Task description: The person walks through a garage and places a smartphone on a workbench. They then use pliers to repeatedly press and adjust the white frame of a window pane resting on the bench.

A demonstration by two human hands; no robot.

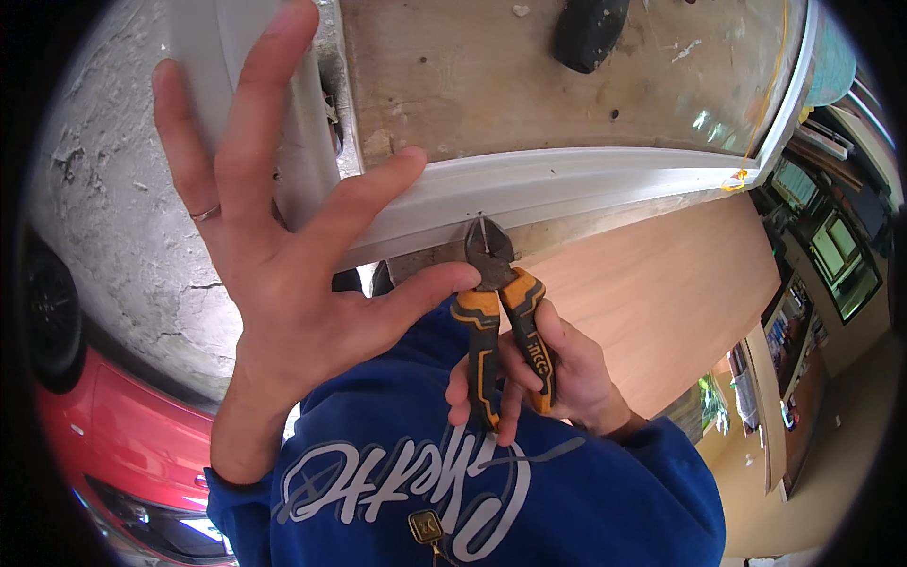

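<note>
My right hand (578, 371) is wrapped around the black and orange handles of a pair of pliers (493, 274). The jaws point away from me and meet the near edge of a white frame (416, 210); whether they grip something thin there I cannot tell. My left hand (283, 269) is spread wide over the frame's left corner, a ring on one finger. Its thumb tip touches the pliers' head, and the index finger reaches along the near rail. Nothing is held in the left hand.
A brown surface (472, 85) shows inside the frame, with a black object (590, 36) on it. Yellow string (735, 180) is tied at the frame's right corner. A wooden panel (642, 283) is at the right, shelves beyond. A red car (142, 425) stands on the left.
</note>
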